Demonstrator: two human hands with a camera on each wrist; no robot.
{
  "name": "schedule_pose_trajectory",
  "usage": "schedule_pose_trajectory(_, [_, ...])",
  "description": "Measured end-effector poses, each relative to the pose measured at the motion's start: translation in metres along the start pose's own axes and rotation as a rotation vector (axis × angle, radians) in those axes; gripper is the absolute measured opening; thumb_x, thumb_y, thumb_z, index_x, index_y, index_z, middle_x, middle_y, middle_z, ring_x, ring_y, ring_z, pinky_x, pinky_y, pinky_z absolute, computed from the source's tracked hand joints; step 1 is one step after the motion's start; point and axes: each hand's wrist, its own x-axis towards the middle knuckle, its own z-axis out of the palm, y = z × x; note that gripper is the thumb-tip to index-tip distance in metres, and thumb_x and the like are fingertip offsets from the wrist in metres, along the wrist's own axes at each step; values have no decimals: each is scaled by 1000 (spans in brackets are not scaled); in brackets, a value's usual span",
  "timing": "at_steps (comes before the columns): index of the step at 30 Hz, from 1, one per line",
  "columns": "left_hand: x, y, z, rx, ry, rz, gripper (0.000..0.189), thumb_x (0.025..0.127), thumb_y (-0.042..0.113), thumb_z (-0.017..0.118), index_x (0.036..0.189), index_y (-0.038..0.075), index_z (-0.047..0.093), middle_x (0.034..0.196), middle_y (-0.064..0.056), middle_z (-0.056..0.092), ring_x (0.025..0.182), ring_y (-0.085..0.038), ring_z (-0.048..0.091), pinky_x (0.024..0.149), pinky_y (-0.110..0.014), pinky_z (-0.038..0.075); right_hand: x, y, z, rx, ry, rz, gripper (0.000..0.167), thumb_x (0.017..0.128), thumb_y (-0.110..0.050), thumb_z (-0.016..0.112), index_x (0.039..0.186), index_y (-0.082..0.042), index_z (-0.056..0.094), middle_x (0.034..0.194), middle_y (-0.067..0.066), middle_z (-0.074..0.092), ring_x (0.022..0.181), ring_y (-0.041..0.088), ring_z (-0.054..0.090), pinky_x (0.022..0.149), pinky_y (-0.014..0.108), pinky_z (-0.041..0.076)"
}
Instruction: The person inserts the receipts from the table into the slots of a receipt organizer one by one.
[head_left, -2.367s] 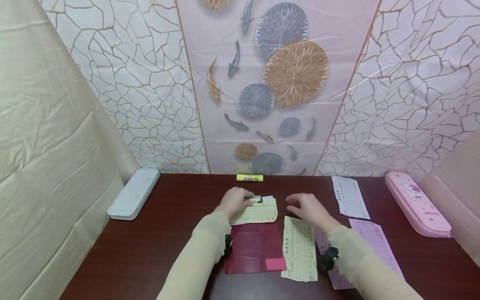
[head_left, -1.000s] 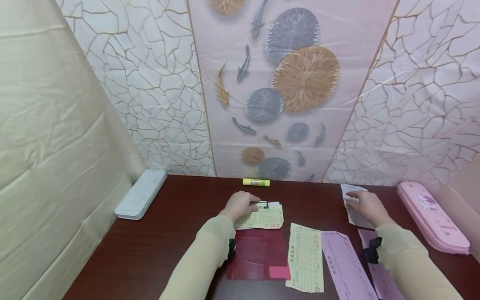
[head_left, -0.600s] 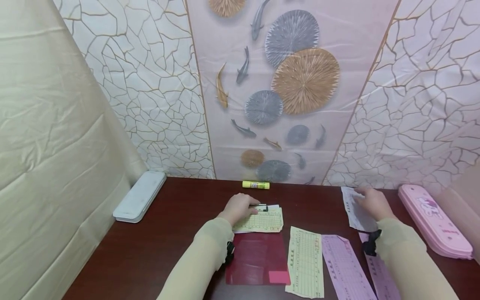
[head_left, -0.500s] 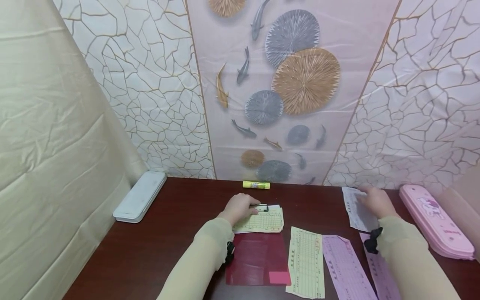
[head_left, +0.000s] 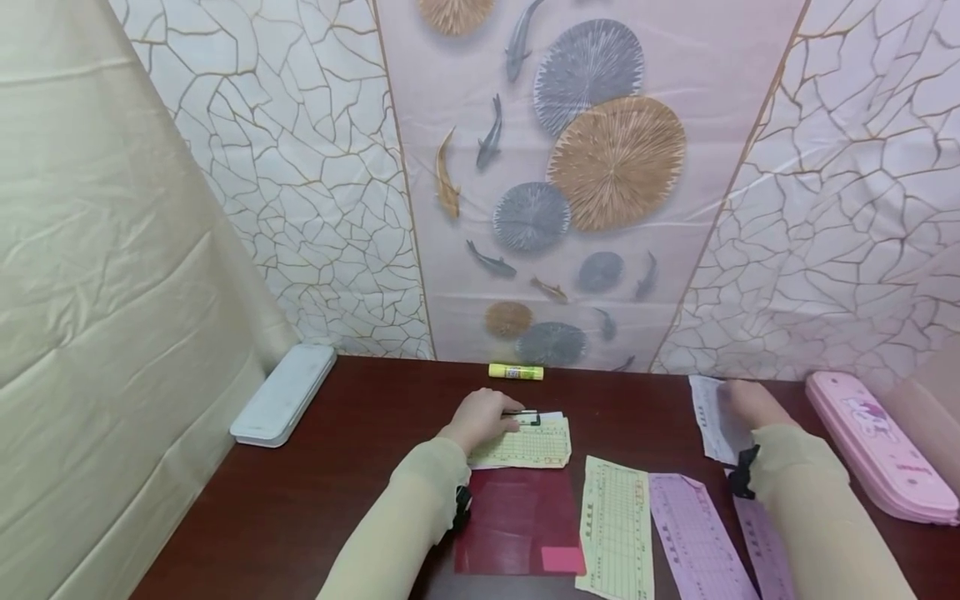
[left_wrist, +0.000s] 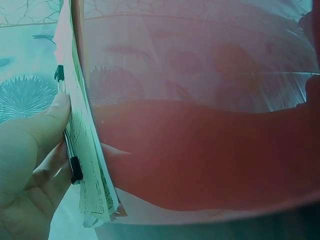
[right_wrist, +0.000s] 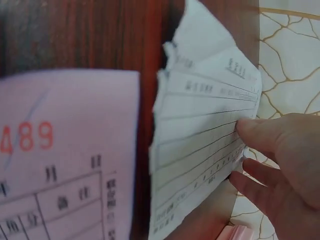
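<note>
My left hand (head_left: 480, 421) holds the metal clip (left_wrist: 72, 155) over a stack of yellow slips (head_left: 525, 446); in the left wrist view the thumb presses on its wire. The stack lies on a clear dark-red folder (head_left: 517, 521) with a pink tab. At the far right my right hand (head_left: 753, 404) touches a white ruled slip (right_wrist: 200, 120) near its edge. In the right wrist view the thumb lies on the slip, with a gap to the other fingertips at the border.
A loose yellow slip (head_left: 618, 525) and two purple slips (head_left: 697, 533) lie right of the folder. A pink pencil case (head_left: 881, 446) stands at far right, a white case (head_left: 285, 396) at far left. A yellow glue stick (head_left: 516, 372) lies by the back wall.
My right hand has moved from beside the yellow stack to the white slip, then toward its right edge. The left hand keeps its place on the clip. The head view has shifted slightly.
</note>
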Motion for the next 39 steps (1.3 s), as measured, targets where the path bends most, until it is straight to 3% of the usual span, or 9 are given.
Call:
schedule_pose_trajectory(3, [1,1,0,11,7,4,34,87,31,68,121,24,68,114,7,68,107,-12,62,91,-30,51,0,1,1,-56,17,-42,18,84,0,48,66,-1,52,63,20,57,63,43,57,64,58,46])
schedule_pose_trajectory(5, [1,1,0,19,10,7,35,87,31,68,121,24,68,114,7,68,107,-12,62,92,-30,50,-1,0,1,-67,29,-30,16,82,-1,51,67,0,53,65,20,58,65,45,58,64,58,46])
schedule_pose_trajectory(8, [1,1,0,24,11,8,35,87,31,69,121,24,68,114,7,68,107,-13,62,92,-30,50,-2,-3,0,-80,43,3,12,80,-3,56,77,7,60,74,25,62,75,50,59,70,58,47])
schedule_pose_trajectory(13, [2,2,0,31,15,4,34,87,32,69,120,24,68,114,7,68,107,-13,62,90,-30,51,-3,-9,-2,-26,27,95,32,78,-6,61,100,17,60,98,37,59,95,56,53,83,62,44])
schedule_pose_trajectory(20, [3,1,1,37,13,-5,35,87,31,68,121,24,68,115,7,68,109,-13,62,92,-30,50,-4,-17,0,25,42,190,45,80,-7,63,113,18,48,103,43,53,98,59,51,83,65,43])
schedule_pose_trajectory(27, [2,1,2,18,13,-11,34,88,30,67,122,23,67,115,6,68,106,-14,62,89,-30,52,-3,-18,1,-10,8,226,21,82,-11,58,76,8,64,74,25,61,67,36,57,61,52,47])
schedule_pose_trajectory(30, [1,2,2,11,12,-18,34,88,30,68,121,24,68,114,7,68,106,-14,62,89,-30,52,-4,-17,3,-6,4,240,20,83,-12,60,80,7,65,78,24,62,71,36,58,60,51,48])
schedule_pose_trajectory(36, [1,2,2,27,14,-23,34,87,31,68,120,25,68,113,7,69,105,-13,63,88,-29,52,-5,-19,8,4,42,264,29,83,-13,61,99,11,59,95,33,59,87,48,58,63,55,48])
schedule_pose_trajectory(39, [1,1,2,32,15,-21,34,87,31,68,120,25,68,113,7,69,105,-13,63,87,-29,52,-6,-19,10,5,70,266,26,82,-13,59,95,10,61,93,33,60,85,48,58,61,55,48])
